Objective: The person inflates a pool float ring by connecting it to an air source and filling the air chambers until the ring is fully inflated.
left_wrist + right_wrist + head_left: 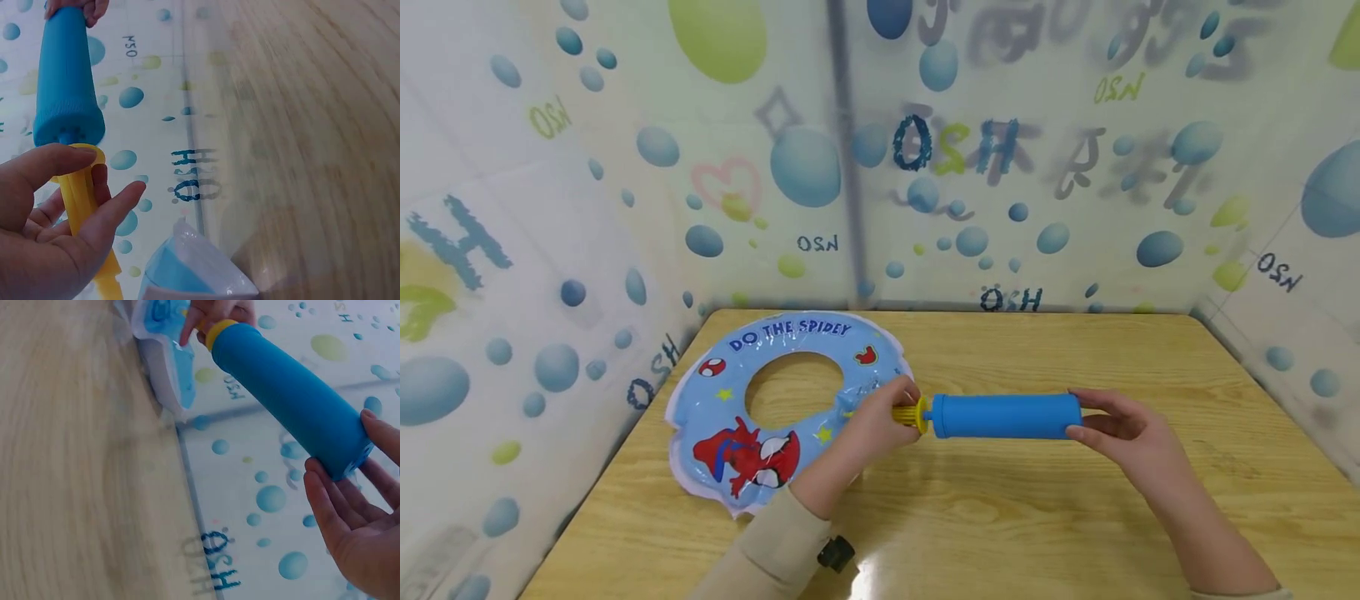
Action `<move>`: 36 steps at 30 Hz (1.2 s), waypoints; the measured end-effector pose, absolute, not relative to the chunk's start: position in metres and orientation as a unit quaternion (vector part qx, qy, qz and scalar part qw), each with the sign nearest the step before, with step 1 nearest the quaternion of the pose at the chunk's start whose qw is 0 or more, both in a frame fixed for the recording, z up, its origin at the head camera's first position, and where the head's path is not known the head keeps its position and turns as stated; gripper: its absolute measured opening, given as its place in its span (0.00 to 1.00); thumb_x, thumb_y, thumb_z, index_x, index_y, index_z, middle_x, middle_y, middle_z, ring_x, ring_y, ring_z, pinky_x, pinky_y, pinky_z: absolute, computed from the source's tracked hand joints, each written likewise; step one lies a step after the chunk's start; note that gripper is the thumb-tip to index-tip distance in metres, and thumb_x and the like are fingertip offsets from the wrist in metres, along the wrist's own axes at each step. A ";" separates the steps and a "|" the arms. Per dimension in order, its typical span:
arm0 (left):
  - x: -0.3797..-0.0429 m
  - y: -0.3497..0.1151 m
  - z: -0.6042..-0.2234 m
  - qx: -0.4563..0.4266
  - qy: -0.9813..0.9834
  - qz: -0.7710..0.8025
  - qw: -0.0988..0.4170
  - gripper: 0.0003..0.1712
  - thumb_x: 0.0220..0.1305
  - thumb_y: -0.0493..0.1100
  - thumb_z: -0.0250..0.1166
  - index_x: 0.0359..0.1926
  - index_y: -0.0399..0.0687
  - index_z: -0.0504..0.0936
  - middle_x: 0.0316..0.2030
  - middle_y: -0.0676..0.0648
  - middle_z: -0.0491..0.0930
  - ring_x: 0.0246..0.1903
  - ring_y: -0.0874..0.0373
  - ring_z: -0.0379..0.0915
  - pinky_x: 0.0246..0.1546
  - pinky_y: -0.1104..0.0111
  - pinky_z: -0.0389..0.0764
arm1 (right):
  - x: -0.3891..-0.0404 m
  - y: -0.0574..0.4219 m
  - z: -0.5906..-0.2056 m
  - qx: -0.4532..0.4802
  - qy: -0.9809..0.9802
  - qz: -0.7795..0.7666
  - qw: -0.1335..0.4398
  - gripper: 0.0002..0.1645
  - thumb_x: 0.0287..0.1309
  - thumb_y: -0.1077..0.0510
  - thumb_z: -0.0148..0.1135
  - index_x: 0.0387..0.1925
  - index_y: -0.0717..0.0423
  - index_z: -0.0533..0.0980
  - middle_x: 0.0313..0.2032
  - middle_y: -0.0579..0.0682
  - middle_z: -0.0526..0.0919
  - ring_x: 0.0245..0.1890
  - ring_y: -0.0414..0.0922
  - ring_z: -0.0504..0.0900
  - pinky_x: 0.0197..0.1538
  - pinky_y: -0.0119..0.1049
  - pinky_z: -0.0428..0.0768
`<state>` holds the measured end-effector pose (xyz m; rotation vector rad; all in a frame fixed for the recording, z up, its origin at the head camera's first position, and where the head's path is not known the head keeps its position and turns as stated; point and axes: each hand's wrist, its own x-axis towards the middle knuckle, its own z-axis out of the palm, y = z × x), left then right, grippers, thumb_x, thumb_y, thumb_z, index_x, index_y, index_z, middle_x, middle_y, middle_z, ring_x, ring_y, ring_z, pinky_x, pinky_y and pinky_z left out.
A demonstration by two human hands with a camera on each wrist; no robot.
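Observation:
A blue hand pump (1007,416) with a yellow nozzle end (76,194) is held level above the table between both hands. My left hand (880,421) grips the yellow part, thumb and fingers wrapped around it near the flange. At the other end, my right hand (1123,433) pinches the rim of the blue barrel between thumb and fingertips, as the right wrist view also shows (359,519). Beneath and left of the left hand lies a light blue inflatable swim ring (700,408) with a cartoon spider figure, puffed up and wrinkled near the pump's yellow tip.
The wooden table (1037,517) runs up to a curtain-like wall (970,217) printed with bubbles and letters, which also closes in the left and right sides. A small black object (836,553) sits at the left sleeve's cuff.

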<state>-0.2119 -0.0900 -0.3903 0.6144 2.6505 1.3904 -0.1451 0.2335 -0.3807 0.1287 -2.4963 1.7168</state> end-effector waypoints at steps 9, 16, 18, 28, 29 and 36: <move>-0.214 -0.095 -0.387 0.195 0.868 0.454 0.049 0.19 0.53 0.29 0.71 0.41 0.46 0.74 0.38 0.49 0.78 0.39 0.52 0.72 0.40 0.62 0.77 | -0.139 0.276 -0.377 0.062 -0.775 0.622 0.093 0.29 0.63 0.65 0.63 0.65 0.55 0.71 0.53 0.32 0.78 0.46 0.30 0.79 0.43 0.23 0.78; -0.214 -0.097 -0.386 0.189 0.867 0.457 0.052 0.19 0.53 0.29 0.71 0.42 0.46 0.74 0.38 0.49 0.79 0.39 0.52 0.72 0.40 0.62 0.77 | -0.133 0.302 -0.379 0.077 -0.760 0.628 0.152 0.28 0.65 0.69 0.57 0.66 0.55 0.71 0.58 0.34 0.75 0.48 0.29 0.77 0.46 0.17 0.73; -0.214 -0.098 -0.386 0.187 0.867 0.458 0.051 0.19 0.53 0.29 0.71 0.42 0.46 0.74 0.38 0.49 0.79 0.40 0.52 0.72 0.40 0.61 0.77 | -0.133 0.307 -0.380 0.082 -0.751 0.633 0.172 0.28 0.65 0.71 0.56 0.65 0.54 0.72 0.58 0.35 0.75 0.48 0.29 0.76 0.47 0.17 0.71; -0.214 -0.102 -0.387 0.197 0.862 0.463 0.051 0.18 0.53 0.29 0.71 0.41 0.46 0.74 0.40 0.47 0.81 0.40 0.52 0.73 0.43 0.60 0.77 | -0.136 0.320 -0.375 0.120 -0.708 0.671 0.185 0.27 0.62 0.77 0.54 0.60 0.57 0.76 0.55 0.39 0.78 0.48 0.32 0.77 0.45 0.19 0.74; -0.214 -0.102 -0.386 0.197 0.861 0.465 0.053 0.18 0.54 0.29 0.71 0.41 0.46 0.74 0.40 0.47 0.81 0.41 0.52 0.73 0.43 0.60 0.76 | -0.137 0.320 -0.373 0.126 -0.711 0.669 0.176 0.27 0.60 0.79 0.54 0.58 0.58 0.76 0.53 0.40 0.78 0.46 0.32 0.78 0.44 0.19 0.75; -0.214 -0.099 -0.385 0.202 0.857 0.470 0.056 0.18 0.52 0.28 0.71 0.40 0.46 0.74 0.39 0.47 0.81 0.40 0.52 0.72 0.44 0.61 0.76 | -0.148 0.300 -0.366 0.120 -0.811 0.566 0.089 0.21 0.58 0.74 0.62 0.51 0.55 0.77 0.47 0.35 0.79 0.39 0.34 0.82 0.37 0.27 0.80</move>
